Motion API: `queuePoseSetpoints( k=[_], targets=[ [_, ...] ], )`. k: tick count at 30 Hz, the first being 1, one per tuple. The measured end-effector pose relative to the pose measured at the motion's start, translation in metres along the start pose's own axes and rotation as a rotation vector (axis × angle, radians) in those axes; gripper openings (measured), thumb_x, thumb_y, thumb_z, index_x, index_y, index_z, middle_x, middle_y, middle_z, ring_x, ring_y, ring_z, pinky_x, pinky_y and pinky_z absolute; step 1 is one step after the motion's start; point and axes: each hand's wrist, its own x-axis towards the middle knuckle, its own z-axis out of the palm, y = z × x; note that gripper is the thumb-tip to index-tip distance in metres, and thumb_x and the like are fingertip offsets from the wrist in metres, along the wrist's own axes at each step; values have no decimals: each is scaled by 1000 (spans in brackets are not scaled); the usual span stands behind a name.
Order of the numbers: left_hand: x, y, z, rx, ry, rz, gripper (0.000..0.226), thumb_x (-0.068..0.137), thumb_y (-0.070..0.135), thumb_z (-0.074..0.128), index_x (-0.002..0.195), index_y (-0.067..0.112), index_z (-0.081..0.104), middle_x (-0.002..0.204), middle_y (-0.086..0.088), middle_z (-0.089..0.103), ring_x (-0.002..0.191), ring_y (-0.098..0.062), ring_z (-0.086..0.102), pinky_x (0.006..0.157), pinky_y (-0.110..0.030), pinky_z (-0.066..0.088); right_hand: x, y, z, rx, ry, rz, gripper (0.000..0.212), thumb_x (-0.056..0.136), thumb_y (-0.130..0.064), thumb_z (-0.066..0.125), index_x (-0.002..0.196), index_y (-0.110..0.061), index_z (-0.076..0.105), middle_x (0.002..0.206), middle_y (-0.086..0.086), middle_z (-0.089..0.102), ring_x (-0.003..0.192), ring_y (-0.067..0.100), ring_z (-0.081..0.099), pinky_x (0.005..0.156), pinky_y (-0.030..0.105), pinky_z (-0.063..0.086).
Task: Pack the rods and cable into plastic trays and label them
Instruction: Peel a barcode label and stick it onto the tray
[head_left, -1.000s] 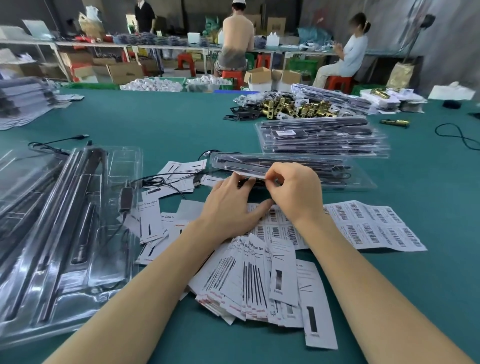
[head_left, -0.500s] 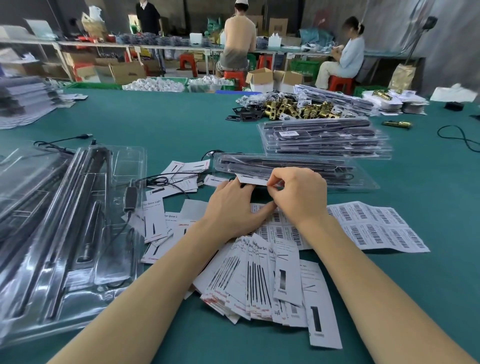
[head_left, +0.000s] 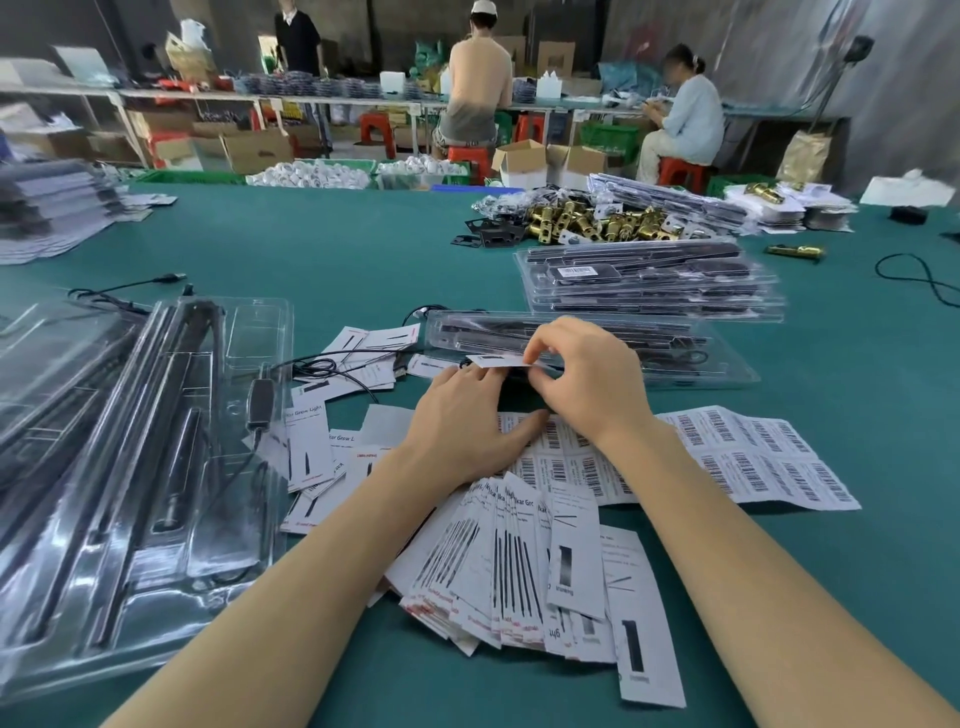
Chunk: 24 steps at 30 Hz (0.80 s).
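Observation:
My right hand (head_left: 582, 376) pinches a small white barcode label (head_left: 496, 360), held just above the table in front of a closed clear tray (head_left: 675, 353) packed with black rods and cable. My left hand (head_left: 462, 421) lies flat, fingers straight, pressing the barcode label sheet (head_left: 743, 452). To the left lie open clear trays (head_left: 130, 441) with long black rods and a black cable with an inline box (head_left: 260, 397). A finished stack of packed trays (head_left: 649, 283) sits behind.
Printed white insert cards (head_left: 519, 561) fan out under my forearms; more lie near the cable. Brass lock parts (head_left: 597, 223) and bagged goods sit at the back. A loose black cable (head_left: 914, 275) lies far right. People work at benches beyond the green table.
My right hand has lifted the label off the sheet and raised it toward the tray. My left hand stays pressed on the sheet.

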Motion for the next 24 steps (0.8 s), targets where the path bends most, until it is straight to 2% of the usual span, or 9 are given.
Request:
queuePoseSetpoints(
  k=[4, 7, 11, 14, 17, 19, 21, 24],
  targets=[
    [0, -1, 1, -3, -3, 5, 60, 90, 67, 46, 121, 18, 60, 110, -1, 67, 108, -22, 57, 92, -31, 39, -2, -1, 7, -14, 57, 0, 6, 82, -14, 71, 82, -20, 71, 89, -7, 69, 86, 18, 61, 61, 30, 48],
    [0, -3, -1, -22, -19, 28, 58, 91, 64, 49, 124, 18, 59, 114, -2, 66, 109, -22, 57, 94, -31, 37, 0, -2, 12, -14, 83, 12, 6, 81, -12, 73, 80, -18, 71, 88, -5, 68, 85, 19, 60, 59, 29, 44],
    [0, -1, -3, -5, -30, 60, 55, 92, 62, 48, 125, 18, 56, 116, -1, 66, 111, -22, 56, 98, -32, 35, 2, -3, 17, -12, 107, 23, 10, 78, -8, 72, 80, -16, 66, 83, -4, 64, 85, 19, 55, 58, 30, 41],
    [0, -2, -2, 23, -27, 101, 52, 95, 60, 45, 123, 18, 56, 122, 2, 64, 116, -18, 53, 104, -33, 34, 6, -4, 21, -55, 88, 1, 18, 77, -7, 69, 87, -18, 59, 78, -6, 59, 80, 18, 51, 56, 31, 41],
    [1, -2, -5, 39, -56, 121, 60, 96, 61, 41, 136, 17, 50, 139, -1, 56, 133, -18, 45, 113, -35, 29, 13, -4, 23, -89, 57, -24, 14, 82, -11, 67, 90, -21, 62, 77, -10, 55, 80, 17, 51, 56, 29, 35],
    [1, -3, -8, 52, -92, 132, 68, 97, 63, 38, 145, 15, 42, 149, -2, 49, 142, -19, 37, 118, -36, 24, 16, -2, 22, -88, 38, -50, 11, 84, -13, 68, 88, -21, 62, 77, -9, 55, 79, 17, 52, 56, 29, 38],
    [2, -4, -10, 70, -127, 140, 70, 96, 65, 37, 144, 15, 43, 147, -2, 50, 139, -20, 41, 116, -35, 27, 17, 2, 19, -69, 12, -86, 10, 86, -15, 69, 86, -20, 61, 78, -8, 57, 79, 17, 53, 57, 30, 43],
    [4, -5, -13, 90, -159, 126, 63, 95, 67, 39, 134, 18, 49, 132, 1, 59, 121, -19, 51, 106, -34, 34, 18, 8, 13, -47, -73, -129, 9, 88, -18, 70, 87, -20, 61, 81, -7, 56, 80, 16, 53, 62, 31, 45]
  ],
)
